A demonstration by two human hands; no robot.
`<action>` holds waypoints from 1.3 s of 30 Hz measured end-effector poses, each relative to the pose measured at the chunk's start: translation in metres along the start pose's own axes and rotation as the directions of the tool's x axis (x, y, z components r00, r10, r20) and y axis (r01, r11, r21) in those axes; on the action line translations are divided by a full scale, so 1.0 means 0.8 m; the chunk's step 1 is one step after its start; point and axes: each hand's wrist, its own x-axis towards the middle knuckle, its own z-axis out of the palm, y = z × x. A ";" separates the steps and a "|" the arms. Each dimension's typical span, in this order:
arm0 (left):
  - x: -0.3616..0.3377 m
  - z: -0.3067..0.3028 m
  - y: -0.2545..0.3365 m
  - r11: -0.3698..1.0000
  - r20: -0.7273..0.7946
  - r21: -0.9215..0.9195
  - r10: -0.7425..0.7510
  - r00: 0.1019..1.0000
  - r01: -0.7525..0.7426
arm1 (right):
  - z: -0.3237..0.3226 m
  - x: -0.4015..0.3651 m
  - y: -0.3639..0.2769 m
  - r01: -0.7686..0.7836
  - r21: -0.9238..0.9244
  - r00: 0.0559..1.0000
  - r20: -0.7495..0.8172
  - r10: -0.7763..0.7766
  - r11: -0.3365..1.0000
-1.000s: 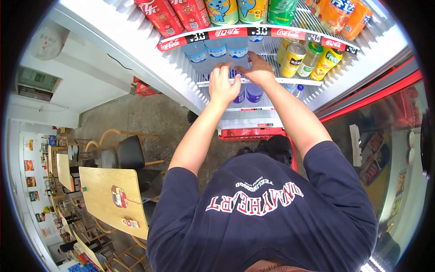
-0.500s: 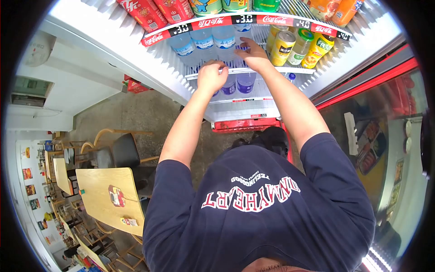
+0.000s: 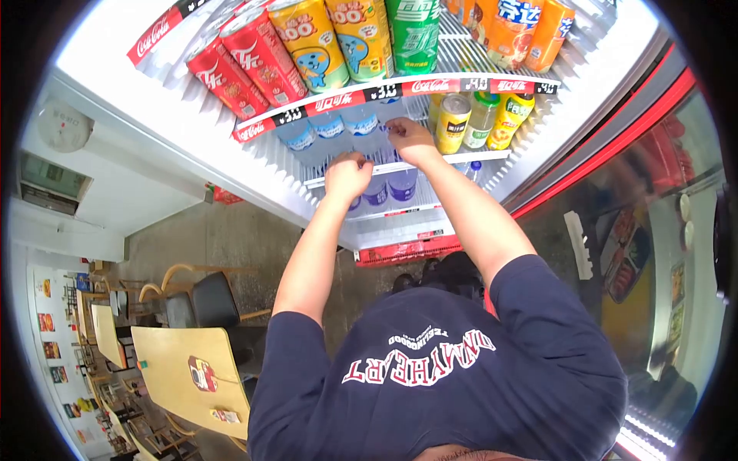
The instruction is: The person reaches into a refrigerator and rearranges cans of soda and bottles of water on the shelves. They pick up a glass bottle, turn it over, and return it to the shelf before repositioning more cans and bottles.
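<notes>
Inside an open drinks fridge, both my hands reach onto the shelf below the cans. My left hand (image 3: 350, 175) is at the shelf's front edge (image 3: 369, 172), its fingers curled; what they hold, if anything, is hidden. Just in front of it stand blue-labelled water bottles (image 3: 361, 121), several in a row. To the right, my right hand (image 3: 412, 141) has bent, parted fingers beside the rightmost front bottle, with no object visible in them. A yellow can (image 3: 453, 123), a green-capped bottle (image 3: 480, 121) and a yellow bottle (image 3: 510, 121) stand right of that hand.
Red cans (image 3: 261, 65), a green can (image 3: 415, 38) and orange drinks (image 3: 516, 34) fill the upper shelf, behind a price strip (image 3: 338, 101). Purple-labelled bottles (image 3: 401, 186) stand on the shelf below. The glass door (image 3: 615, 207) is at right; a wooden table (image 3: 181, 361) is at left.
The view has tilted upward, showing more of the upper-shelf cans. My right hand's fingers have bent more beside the water bottles; my left hand stays at the shelf edge, curled.
</notes>
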 end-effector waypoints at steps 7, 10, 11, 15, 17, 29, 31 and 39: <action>-0.001 0.000 0.009 0.998 0.031 0.063 -0.023 0.999 0.021 | 0.007 0.006 0.007 0.009 0.010 1.000 -0.028 -0.009 1.000; -0.003 0.001 0.011 0.994 0.010 0.109 0.010 1.000 -0.011 | 0.005 0.001 0.004 -0.025 0.029 0.999 -0.021 0.025 0.999; -0.004 0.001 0.011 0.994 0.007 0.109 0.010 1.000 -0.011 | 0.004 0.002 0.003 -0.038 0.035 0.999 -0.017 0.039 0.999; -0.006 0.001 0.012 0.994 -0.019 0.110 0.025 1.000 -0.023 | 0.003 0.002 0.002 -0.036 0.045 0.999 -0.032 0.037 0.998; -0.008 -0.003 0.017 0.993 -0.021 0.115 0.025 0.999 -0.023 | 0.004 0.002 0.001 -0.023 0.033 0.999 -0.046 0.025 0.999; -0.009 0.005 0.010 0.989 -0.048 0.144 0.042 0.998 -0.035 | 0.005 0.000 0.007 -0.008 0.061 1.000 -0.022 0.010 0.998; -0.010 0.007 0.009 0.986 -0.073 0.161 0.064 0.995 -0.052 | 0.000 -0.005 0.001 -0.006 0.079 1.000 -0.027 0.008 0.997; -0.011 0.006 0.016 0.977 -0.139 0.185 0.136 0.981 -0.109 | -0.004 -0.030 -0.009 0.250 -0.029 0.967 0.048 -0.248 0.968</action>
